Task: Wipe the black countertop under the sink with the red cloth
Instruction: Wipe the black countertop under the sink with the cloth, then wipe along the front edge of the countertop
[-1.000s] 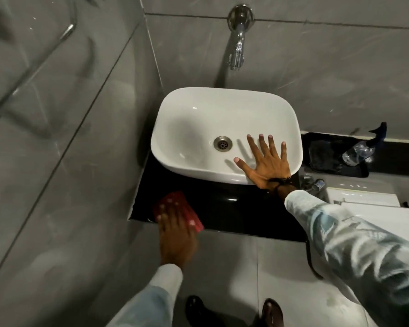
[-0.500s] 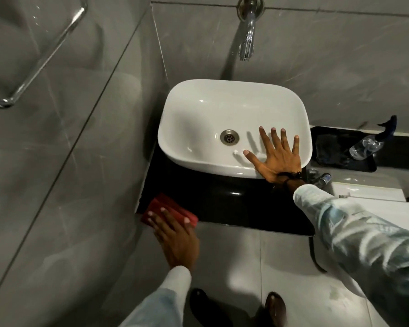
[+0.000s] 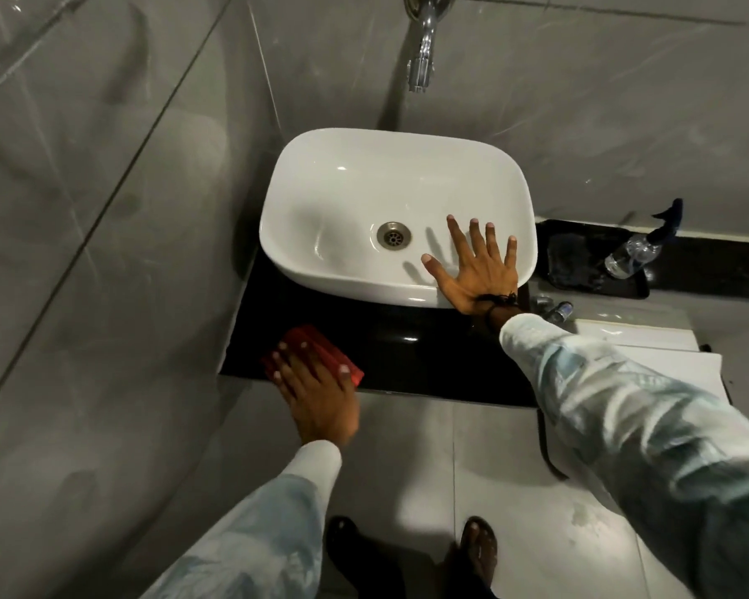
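Note:
A white basin (image 3: 342,196) sits on a glossy black countertop (image 3: 411,352). My left hand (image 3: 316,391) lies flat on a folded red cloth (image 3: 303,341), pressing it onto the front left corner of the countertop; the cloth shows past my fingertips and at the right side. My right hand (image 3: 478,263) rests spread, palm down, on the basin's front right rim, holding nothing.
A chrome tap (image 3: 422,49) juts from the grey wall above the basin. To the right lie a black tray (image 3: 593,265), a clear spray bottle (image 3: 636,248) and a white toilet cistern (image 3: 649,339). A grey tiled wall stands close on the left. My feet show on the floor below.
My left hand slid the red cloth left to the countertop's front left corner, then slightly back right. My right hand stayed on the basin rim. The camera shifted a little.

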The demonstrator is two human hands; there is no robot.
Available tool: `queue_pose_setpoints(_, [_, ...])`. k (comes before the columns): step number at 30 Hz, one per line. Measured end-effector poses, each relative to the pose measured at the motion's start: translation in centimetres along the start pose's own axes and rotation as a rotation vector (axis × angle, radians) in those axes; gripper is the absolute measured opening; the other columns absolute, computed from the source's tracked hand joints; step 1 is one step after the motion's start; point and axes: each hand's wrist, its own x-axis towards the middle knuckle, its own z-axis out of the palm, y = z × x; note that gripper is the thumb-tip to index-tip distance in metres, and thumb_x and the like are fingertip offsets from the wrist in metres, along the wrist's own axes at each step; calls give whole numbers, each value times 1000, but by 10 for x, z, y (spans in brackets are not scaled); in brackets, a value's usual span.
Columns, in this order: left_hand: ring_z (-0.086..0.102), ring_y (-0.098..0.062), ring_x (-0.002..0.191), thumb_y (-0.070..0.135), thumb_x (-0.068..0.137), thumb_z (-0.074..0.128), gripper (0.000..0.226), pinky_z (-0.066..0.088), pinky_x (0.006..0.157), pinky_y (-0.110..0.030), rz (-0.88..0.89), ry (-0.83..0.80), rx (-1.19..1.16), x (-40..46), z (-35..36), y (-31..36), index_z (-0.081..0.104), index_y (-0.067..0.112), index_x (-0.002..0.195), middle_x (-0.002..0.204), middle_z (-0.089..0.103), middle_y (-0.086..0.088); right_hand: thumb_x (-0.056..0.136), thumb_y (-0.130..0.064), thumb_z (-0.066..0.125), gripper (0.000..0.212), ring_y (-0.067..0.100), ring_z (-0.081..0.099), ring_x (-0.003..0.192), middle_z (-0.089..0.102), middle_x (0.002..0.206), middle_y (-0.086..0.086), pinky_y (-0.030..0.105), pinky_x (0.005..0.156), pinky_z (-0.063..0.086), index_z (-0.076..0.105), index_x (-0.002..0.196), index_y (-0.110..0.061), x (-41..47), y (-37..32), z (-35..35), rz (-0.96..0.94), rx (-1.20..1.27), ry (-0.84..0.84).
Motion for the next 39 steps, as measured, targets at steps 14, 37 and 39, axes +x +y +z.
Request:
queue_pose_setpoints(14, [55,-39,117,24,87,58,48,43,98,-48,479,-176,71,13,-36,20,54,13,133,131,56,-16,82,-43,67,29,32,56,74,57,73,0,43,67,43,56,81,-17,-145,3,51,71,381,509])
queue_pose_setpoints(37, [61,-31,112,26,79,58,24,36,108,-47,184,-505,-232,30,-69,42,68,23,101,112,70,-8,78,-41,84,51,12,61,124,68,132,-3,38,89,46,68,124,-27,-216,-28,110,907,1531,-705])
queue_pose_setpoints(39, [65,-32,104,31,73,54,17,47,103,-46,164,-605,-329,20,-74,55,64,27,87,104,72,-9,75,-39,85,56,12,60,126,68,134,-2,39,92,47,69,126,-24,-221,-4,93,898,1517,-701])
